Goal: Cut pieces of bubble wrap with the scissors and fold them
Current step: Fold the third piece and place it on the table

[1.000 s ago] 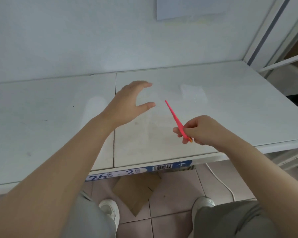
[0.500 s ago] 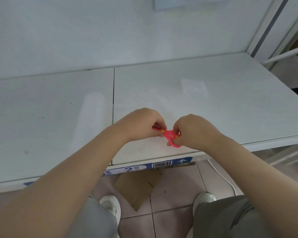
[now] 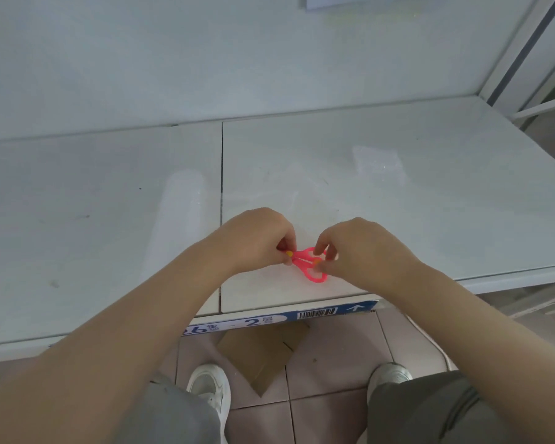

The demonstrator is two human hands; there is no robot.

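Both hands meet just below the middle of the frame, over the near edge of the white table (image 3: 398, 193). The left hand (image 3: 257, 238) is curled, its fingertips pinching the blade end of the pink scissors (image 3: 310, 264), next to a small yellow dot on the plastic. The right hand (image 3: 362, 248) is also curled, with thumb and forefinger closed on the handle loops; one loop hangs free below the fingers, toward the table edge. The scissors lie roughly level between the two hands, blades hidden inside the left fingers.

A piece of clear bubble wrap (image 3: 377, 163) lies flat on the table at the right of centre, well apart from the hands. A fainter clear sheet (image 3: 289, 200) seems to lie on the table just beyond the hands, though its edges are hard to make out. A blue and white label strip (image 3: 269, 320) runs along the front edge of the table. Below it, on the tiled floor, a piece of brown cardboard (image 3: 260, 354) lies between two white shoes (image 3: 210, 387).
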